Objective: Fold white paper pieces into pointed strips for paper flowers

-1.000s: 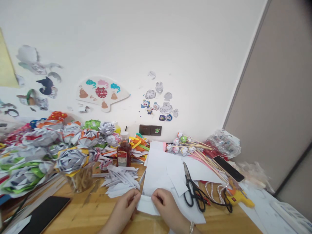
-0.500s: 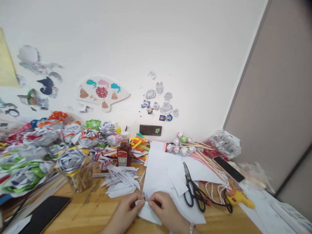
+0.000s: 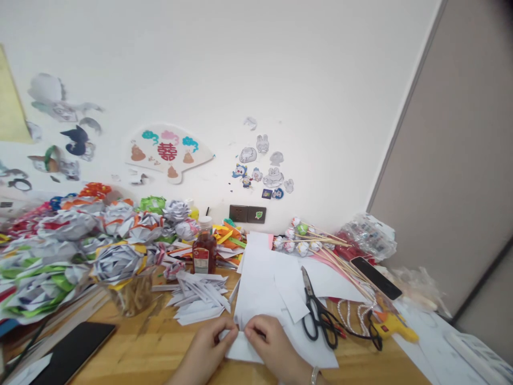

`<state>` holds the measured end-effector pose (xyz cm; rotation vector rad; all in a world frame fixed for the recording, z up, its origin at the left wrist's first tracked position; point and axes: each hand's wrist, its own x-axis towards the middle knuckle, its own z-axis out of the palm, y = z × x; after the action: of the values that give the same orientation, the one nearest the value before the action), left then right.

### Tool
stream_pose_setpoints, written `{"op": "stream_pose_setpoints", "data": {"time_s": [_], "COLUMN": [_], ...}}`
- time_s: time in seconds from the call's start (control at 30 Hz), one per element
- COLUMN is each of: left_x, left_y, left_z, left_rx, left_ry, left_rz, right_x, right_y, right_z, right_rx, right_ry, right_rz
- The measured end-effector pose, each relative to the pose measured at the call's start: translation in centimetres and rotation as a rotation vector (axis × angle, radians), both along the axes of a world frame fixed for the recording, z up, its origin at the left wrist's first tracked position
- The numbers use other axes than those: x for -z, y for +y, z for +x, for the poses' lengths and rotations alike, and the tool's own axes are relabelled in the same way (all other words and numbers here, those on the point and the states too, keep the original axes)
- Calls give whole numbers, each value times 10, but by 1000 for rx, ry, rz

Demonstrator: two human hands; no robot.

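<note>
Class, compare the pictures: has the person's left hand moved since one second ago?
Yes. Judged against the standing bottle, the left hand has shifted slightly right, nearer the right hand.

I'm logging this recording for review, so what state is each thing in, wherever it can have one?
Paper piece: held in both hands
Left hand: pinching the paper piece
Right hand: pinching it too
Scissors: lying, blades apparently shut
Bottle: upright, capped, reddish contents
Right-side phone: lying flat, screen dark
White strips: folded, loosely piled
Yellow tool: lying down, on or off unclear
</note>
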<state>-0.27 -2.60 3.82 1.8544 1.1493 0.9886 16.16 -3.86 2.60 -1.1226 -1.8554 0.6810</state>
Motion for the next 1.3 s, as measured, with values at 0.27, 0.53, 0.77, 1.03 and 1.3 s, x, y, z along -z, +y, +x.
{"op": "stream_pose_setpoints", "data": {"time_s": [0.27,0.53,0.77,1.03,1.3], "left_x": [8,8,6,11,8], "left_y": [11,11,6,8,17], "left_z": [-1,-1,-1,1,-1], "left_rx": [-137,-106,-12,26,-99], "left_ry": [-222,-222,-164,-202,-393], "left_rz": [-199,-219,-258,-336,-363], "right_x": [-3,-2,2,0,4], "right_y": [4,4,3,4,5], "right_z": [5,5,4,5,4], "right_rx": [-25,-92,-47,72,-49], "right_ry": [333,370,316,305,494], "right_rz": [-139,-208,-199,-144,-138]}}
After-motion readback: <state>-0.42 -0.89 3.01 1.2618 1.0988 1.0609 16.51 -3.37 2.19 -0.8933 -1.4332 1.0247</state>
